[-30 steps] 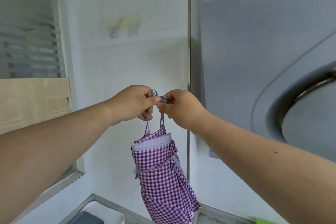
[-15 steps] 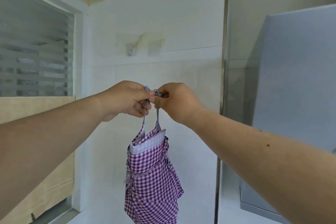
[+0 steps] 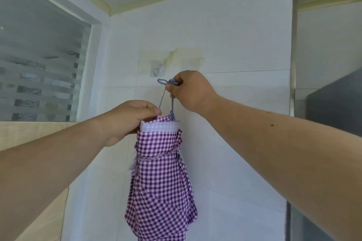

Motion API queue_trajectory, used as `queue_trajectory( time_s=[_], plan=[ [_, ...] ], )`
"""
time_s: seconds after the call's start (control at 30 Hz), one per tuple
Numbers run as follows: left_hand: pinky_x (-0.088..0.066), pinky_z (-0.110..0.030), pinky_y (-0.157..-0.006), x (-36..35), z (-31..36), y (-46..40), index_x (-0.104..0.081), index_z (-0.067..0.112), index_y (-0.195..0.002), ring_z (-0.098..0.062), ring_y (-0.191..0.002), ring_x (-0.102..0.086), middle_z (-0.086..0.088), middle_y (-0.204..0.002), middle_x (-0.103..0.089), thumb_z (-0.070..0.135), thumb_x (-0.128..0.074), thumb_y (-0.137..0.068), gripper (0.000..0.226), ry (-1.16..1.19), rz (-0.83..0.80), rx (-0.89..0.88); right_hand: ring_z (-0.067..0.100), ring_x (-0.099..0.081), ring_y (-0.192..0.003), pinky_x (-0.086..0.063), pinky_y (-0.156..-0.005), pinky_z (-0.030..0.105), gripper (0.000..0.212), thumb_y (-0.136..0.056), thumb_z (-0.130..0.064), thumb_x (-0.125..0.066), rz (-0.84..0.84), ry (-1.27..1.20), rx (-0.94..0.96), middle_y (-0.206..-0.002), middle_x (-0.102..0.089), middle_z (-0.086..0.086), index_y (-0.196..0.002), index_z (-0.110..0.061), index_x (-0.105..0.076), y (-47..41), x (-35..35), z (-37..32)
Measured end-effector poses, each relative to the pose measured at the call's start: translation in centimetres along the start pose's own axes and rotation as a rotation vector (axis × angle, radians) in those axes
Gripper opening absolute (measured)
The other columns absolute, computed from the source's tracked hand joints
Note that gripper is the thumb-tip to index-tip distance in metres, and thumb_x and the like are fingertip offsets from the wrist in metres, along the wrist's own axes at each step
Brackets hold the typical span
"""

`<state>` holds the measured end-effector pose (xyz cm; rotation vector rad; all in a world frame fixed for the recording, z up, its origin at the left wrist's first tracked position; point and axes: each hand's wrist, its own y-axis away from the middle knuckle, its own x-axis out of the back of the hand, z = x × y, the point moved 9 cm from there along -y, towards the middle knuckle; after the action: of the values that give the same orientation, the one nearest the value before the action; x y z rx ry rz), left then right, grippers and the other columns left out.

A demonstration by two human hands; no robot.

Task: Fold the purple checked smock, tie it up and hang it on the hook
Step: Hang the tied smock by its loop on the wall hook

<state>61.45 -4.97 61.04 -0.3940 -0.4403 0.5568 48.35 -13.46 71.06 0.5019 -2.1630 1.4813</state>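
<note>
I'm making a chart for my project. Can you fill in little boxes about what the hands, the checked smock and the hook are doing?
smock: purple checked smock, folded, tied round with a cord, hanging in the air
loop: grey strap loop, just below and right of the hook, not on it yet
hook: small metal hook on the white tiled wall
left hand: left hand grips the smock's top edge
right hand: right hand pinches the strap

I seem to be in a home bathroom or kitchen: white wall tiles (image 3: 225, 31), a frosted window (image 3: 39, 68), a stick-on hook (image 3: 155, 72).
</note>
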Motion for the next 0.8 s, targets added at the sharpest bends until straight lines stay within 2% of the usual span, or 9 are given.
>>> queue_trajectory(
  time_s=[0.1,0.17,0.27,0.33,0.4,0.5,0.6,0.67,0.8],
  plan=[
    [-0.046,-0.026,-0.065,2.1,0.4,-2.5,-0.074,0.012,-0.093,-0.017,-0.075,-0.058,-0.005,-0.082,-0.068,0.022,-0.065,-0.102,0.016,0.067,0.122,-0.036,0.028,-0.069,-0.075,-0.056,-0.069,0.038,0.029,-0.101,-0.032,-0.064,0.035,0.082,0.042,-0.089,-0.078,0.01,-0.092,-0.007,-0.075,-3.3,-0.1,-0.6],
    [-0.049,-0.03,-0.073,3.4,1.1,-4.1,-0.076,0.01,-0.095,-0.023,-0.084,-0.061,-0.009,-0.089,-0.071,0.018,-0.064,-0.102,0.016,0.13,0.175,-0.056,0.027,-0.067,-0.073,-0.056,-0.071,0.04,0.03,-0.101,-0.031,-0.063,0.075,0.142,0.074,-0.089,-0.076,0.011,-0.091,-0.005,-0.075,-5.4,0.1,-1.2],
    [-0.052,-0.042,-0.097,4.9,1.9,-5.7,-0.078,0.01,-0.098,-0.028,-0.097,-0.066,-0.013,-0.101,-0.076,0.017,-0.064,-0.102,0.016,0.184,0.225,-0.075,0.015,-0.054,-0.062,-0.044,-0.057,0.033,0.032,-0.1,-0.032,-0.063,0.106,0.269,0.107,-0.077,-0.064,0.005,-0.08,-0.008,-0.07,-8.3,0.2,-2.3],
    [-0.053,-0.044,-0.103,5.8,2.2,-6.6,-0.079,0.012,-0.098,-0.028,-0.098,-0.068,-0.013,-0.105,-0.077,0.017,-0.065,-0.101,0.015,0.193,0.267,-0.083,0.01,-0.048,-0.058,-0.036,-0.051,0.028,0.031,-0.1,-0.033,-0.064,0.118,0.36,0.096,-0.069,-0.054,-0.002,-0.074,-0.016,-0.061,-10.1,0.2,-2.9],
    [-0.056,-0.04,-0.094,6.7,2.1,-7.3,-0.077,0.011,-0.096,-0.028,-0.096,-0.067,-0.013,-0.103,-0.076,0.016,-0.062,-0.103,0.017,0.211,0.308,-0.075,0.009,-0.047,-0.057,-0.033,-0.049,0.027,0.027,-0.1,-0.032,-0.063,0.122,0.419,0.089,-0.068,-0.052,-0.005,-0.076,-0.018,-0.06,-11.5,-0.1,-3.4],
    [-0.052,-0.032,-0.076,7.6,1.3,-8.3,-0.073,0.01,-0.09,-0.026,-0.086,-0.064,-0.014,-0.098,-0.07,0.013,-0.056,-0.105,0.023,0.219,0.323,-0.051,0.009,-0.047,-0.059,-0.031,-0.049,0.026,0.028,-0.097,-0.03,-0.064,0.126,0.514,0.104,-0.069,-0.051,-0.005,-0.072,-0.021,-0.055,-12.7,-0.9,-3.8],
    [-0.051,-0.033,-0.069,8.1,0.0,-8.7,-0.074,0.008,-0.088,-0.022,-0.072,-0.063,-0.01,-0.086,-0.07,0.012,-0.06,-0.101,0.02,0.254,0.335,0.0,0.012,-0.05,-0.063,-0.031,-0.05,0.025,0.021,-0.094,-0.026,-0.069,0.109,0.582,0.115,-0.074,-0.054,-0.005,-0.076,-0.021,-0.059,-12.8,-1.9,-4.1],
    [-0.05,-0.032,-0.067,8.1,-0.7,-8.9,-0.072,0.007,-0.084,-0.021,-0.068,-0.061,-0.009,-0.08,-0.067,0.009,-0.056,-0.104,0.025,0.256,0.316,0.019,0.017,-0.054,-0.069,-0.03,-0.05,0.025,0.016,-0.092,-0.023,-0.071,0.09,0.645,0.126,-0.075,-0.054,-0.005,-0.08,-0.021,-0.061,-12.6,-2.7,-4.3],
    [-0.05,-0.03,-0.065,8.0,-1.7,-8.9,-0.067,0.006,-0.083,-0.021,-0.067,-0.057,-0.01,-0.08,-0.063,0.006,-0.052,-0.107,0.028,0.299,0.305,0.055,0.025,-0.057,-0.077,-0.028,-0.05,0.025,0.027,-0.094,-0.015,-0.064,0.099,0.754,0.141,-0.074,-0.051,-0.004,-0.071,-0.021,-0.049,-12.2,-3.4,-4.5]
  ],
)
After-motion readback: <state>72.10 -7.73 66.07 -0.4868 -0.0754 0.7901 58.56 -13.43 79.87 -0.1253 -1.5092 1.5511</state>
